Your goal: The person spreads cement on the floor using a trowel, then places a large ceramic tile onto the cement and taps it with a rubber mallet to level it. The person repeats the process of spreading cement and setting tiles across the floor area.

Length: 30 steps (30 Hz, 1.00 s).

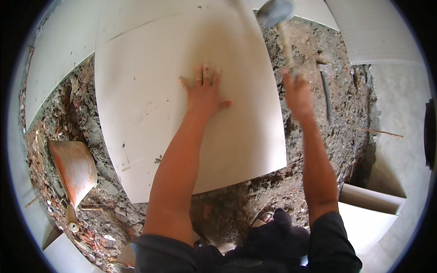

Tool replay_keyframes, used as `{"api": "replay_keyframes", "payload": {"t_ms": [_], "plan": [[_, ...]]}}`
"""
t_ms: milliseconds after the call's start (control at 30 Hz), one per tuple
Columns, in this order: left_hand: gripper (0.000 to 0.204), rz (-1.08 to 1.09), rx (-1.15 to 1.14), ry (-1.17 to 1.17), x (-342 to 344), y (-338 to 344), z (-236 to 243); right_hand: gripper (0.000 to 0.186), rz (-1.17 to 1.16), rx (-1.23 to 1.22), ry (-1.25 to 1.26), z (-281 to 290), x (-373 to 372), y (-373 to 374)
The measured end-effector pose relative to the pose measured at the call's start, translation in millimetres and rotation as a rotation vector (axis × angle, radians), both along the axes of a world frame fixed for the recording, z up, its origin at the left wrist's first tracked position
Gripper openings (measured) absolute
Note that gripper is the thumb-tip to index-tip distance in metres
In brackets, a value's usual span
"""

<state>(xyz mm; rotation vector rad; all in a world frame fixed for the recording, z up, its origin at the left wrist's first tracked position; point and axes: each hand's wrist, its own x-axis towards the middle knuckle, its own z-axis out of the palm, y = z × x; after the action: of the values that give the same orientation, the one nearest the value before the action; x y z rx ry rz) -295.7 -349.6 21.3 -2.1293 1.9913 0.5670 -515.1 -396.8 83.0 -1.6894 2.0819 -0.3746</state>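
My left hand (203,93) lies flat with spread fingers on a large pale floor tile (145,113). Specks of dirt dot the tile, which rests on rough, dark mortar and rubble. To its right, my right hand (298,95) is closed round the light wooden handle of a mallet (276,12). The grey mallet head is raised beyond the tile's far right edge, slightly blurred by motion.
A hoe-like tool with a wide rusty blade (75,168) lies on the rubble at left. Other pale tiles (63,59) adjoin at far left. A dark bar (327,98) lies on the soil at right. White boxes or tiles (364,223) stand at lower right.
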Motion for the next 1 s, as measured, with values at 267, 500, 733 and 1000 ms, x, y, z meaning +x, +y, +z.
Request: {"api": "replay_keyframes", "payload": {"t_ms": [267, 500, 733, 1000], "plan": [[0.103, 0.006, 0.005, 0.029, -0.7, -2.4, 3.1, 0.039, 0.111, 0.045, -0.028, -25.8, -17.8, 44.3], [0.101, 0.003, -0.034, 0.057, 0.0, 0.8, -6.0, 0.053, 0.327, 0.216, 0.105, -18.9, -32.7, 64.9], [0.104, 0.015, 0.017, 0.073, 15.2, 1.0, 6.3, 0.048, 0.205, 0.002, -0.072, -0.5, -16.5, 86.4], [0.115, 0.422, 0.096, -0.044, 134.6, 130.4, 11.7, 0.031, 0.411, -0.126, -0.544, 9.5, 33.3, 115.2]]}}
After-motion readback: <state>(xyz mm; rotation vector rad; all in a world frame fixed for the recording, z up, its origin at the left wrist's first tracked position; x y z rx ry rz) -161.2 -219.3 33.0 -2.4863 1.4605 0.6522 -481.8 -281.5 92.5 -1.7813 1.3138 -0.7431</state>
